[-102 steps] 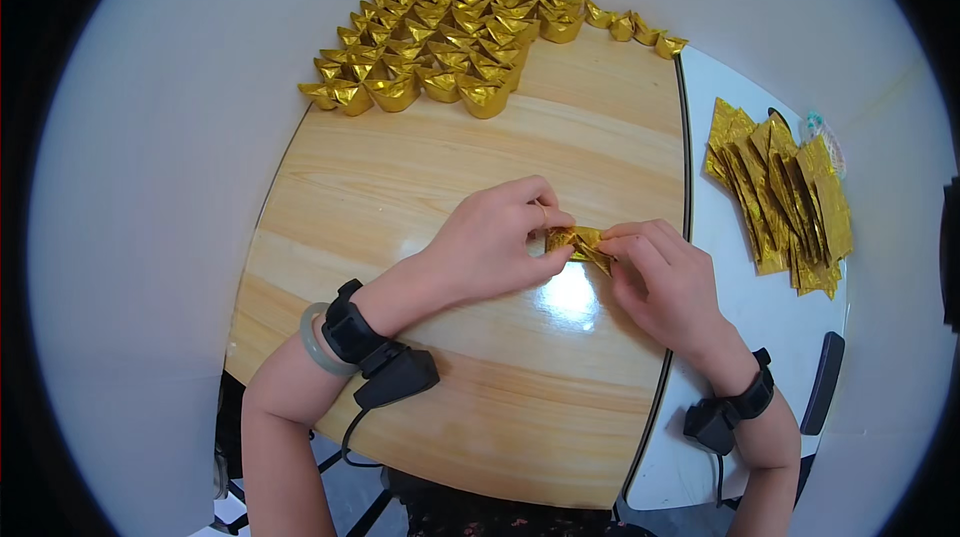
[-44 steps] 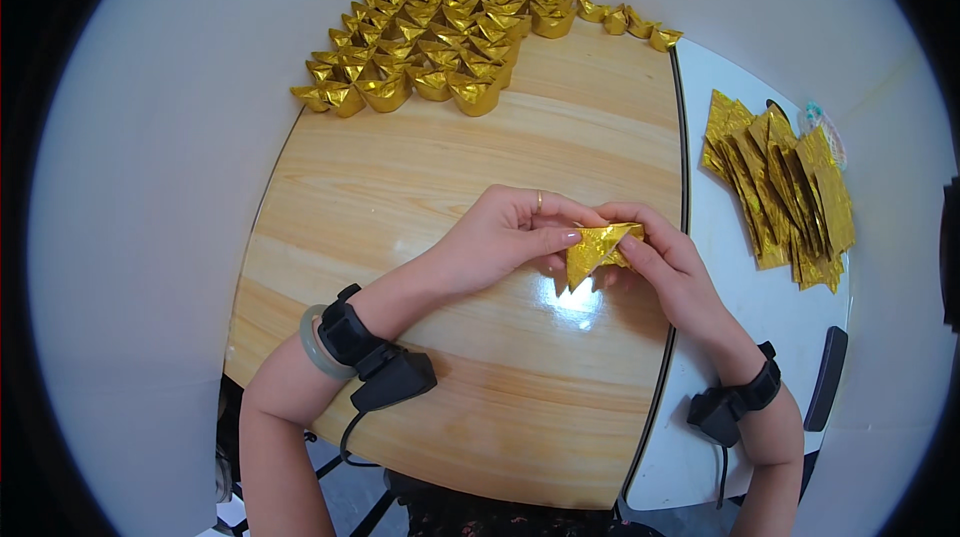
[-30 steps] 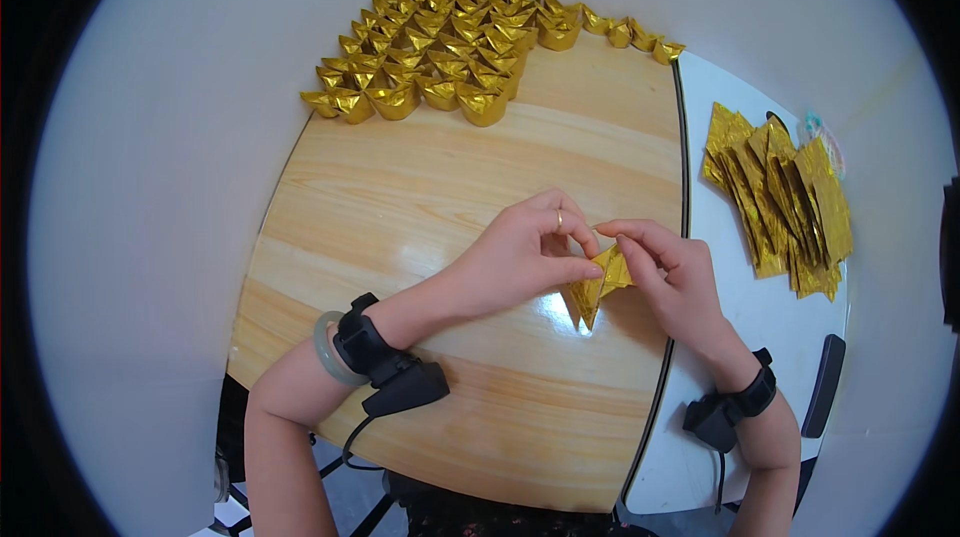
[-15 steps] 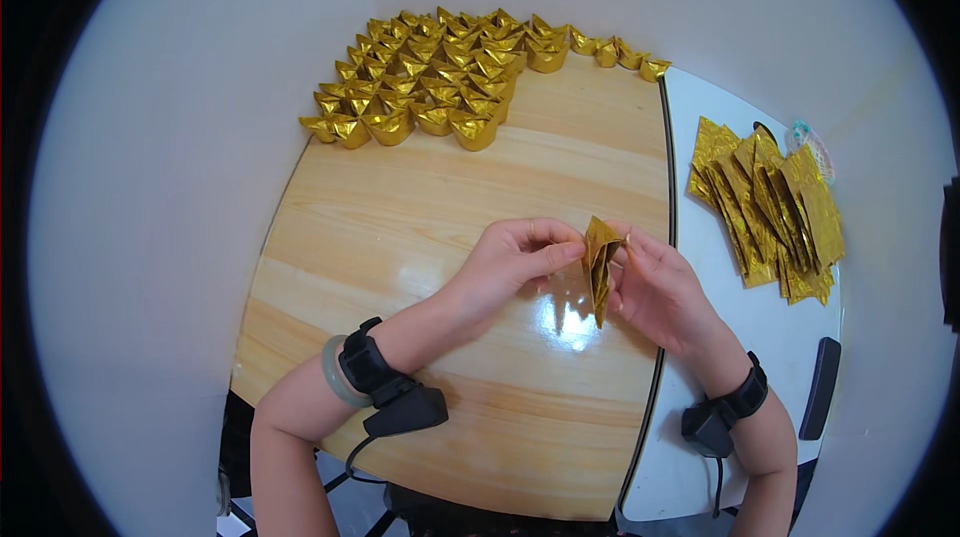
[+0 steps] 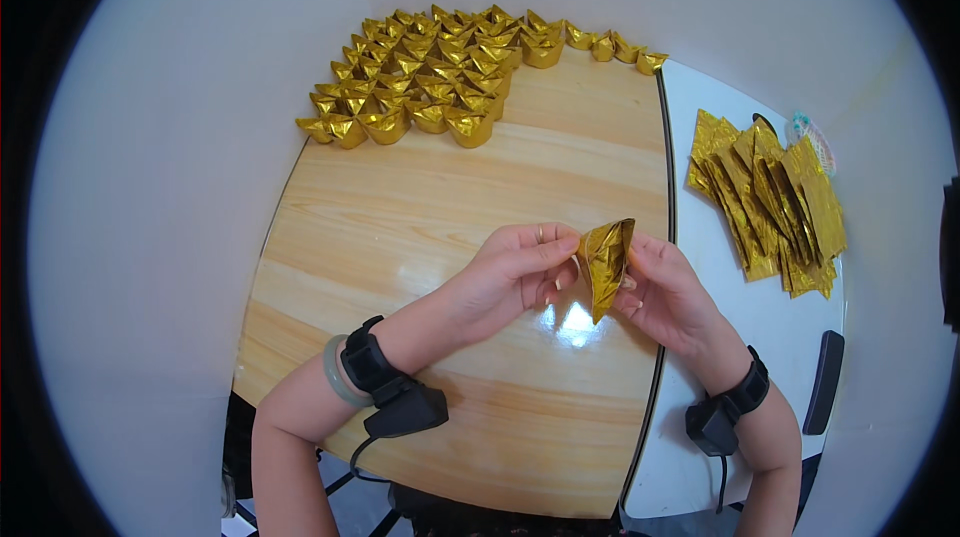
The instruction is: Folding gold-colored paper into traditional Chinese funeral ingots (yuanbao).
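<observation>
While the left hand (image 5: 520, 265) pinches one side of a folded gold paper (image 5: 606, 267) between thumb and fingers, the right hand (image 5: 668, 292) grips its other side. The paper is spread into a hollow, creased shape, one pointed end toward the near edge of the wooden worktop (image 5: 400, 227). It appears to be held above the surface, near the right edge and about midway between the far and near edges.

Boat-shaped gold pieces (image 5: 420, 77) stand in close rows at the far left corner; a single line of smaller-looking ones (image 5: 602, 47) runs along the far edge to the far right corner.

Against the worktop's right edge stands a white table (image 5: 705, 257). Flat gold packets (image 5: 770, 197) overlap in its far half (a patterned item (image 5: 812, 142), partly hidden, is behind them), and a dark bar (image 5: 823, 382) lies along its right edge. Each wrist wears a black device (image 5: 405, 407); a pale bangle (image 5: 334, 367) circles the left forearm.
</observation>
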`<state>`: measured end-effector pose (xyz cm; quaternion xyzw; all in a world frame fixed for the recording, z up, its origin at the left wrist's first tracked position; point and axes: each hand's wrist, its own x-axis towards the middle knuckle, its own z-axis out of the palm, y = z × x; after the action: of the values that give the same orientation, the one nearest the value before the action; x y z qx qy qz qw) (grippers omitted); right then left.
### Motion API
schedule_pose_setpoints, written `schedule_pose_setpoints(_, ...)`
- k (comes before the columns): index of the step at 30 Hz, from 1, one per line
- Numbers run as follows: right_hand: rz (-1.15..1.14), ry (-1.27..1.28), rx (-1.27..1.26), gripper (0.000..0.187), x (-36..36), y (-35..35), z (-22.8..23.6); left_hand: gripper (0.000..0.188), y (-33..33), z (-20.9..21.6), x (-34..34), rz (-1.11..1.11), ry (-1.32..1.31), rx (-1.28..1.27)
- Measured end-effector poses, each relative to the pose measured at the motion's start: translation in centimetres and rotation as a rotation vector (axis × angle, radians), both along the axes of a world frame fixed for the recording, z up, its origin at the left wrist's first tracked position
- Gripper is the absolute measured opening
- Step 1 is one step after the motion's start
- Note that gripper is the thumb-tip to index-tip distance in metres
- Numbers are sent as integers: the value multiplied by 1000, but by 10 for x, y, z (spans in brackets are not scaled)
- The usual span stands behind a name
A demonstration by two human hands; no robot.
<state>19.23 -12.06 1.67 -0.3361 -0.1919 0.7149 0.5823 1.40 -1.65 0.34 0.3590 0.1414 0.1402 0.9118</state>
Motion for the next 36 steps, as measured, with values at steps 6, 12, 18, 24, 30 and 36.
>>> schedule_pose_setpoints(6,27,98,36,27,2,0,-2,18,-7,4,3,63,-8,-103)
schedule_pose_setpoints(12,22,96,34,34,-1,-2,-2,23,-9,1,5,-30,59,-9)
schedule_pose_setpoints(18,80,279,70,33,3,-4,-7,22,-11,1,6,-6,46,-46)
schedule_pose_setpoints(24,54,262,102,32,1,-5,-10,18,-7,2,4,-20,29,-14)
schedule_pose_setpoints(30,-104,62,-40,31,-12,-5,5,14,-4,-6,2,-55,-52,-100)
schedule_pose_setpoints(36,96,-24,-39,25,15,-4,5,13,-1,-6,-3,-149,-64,-114)
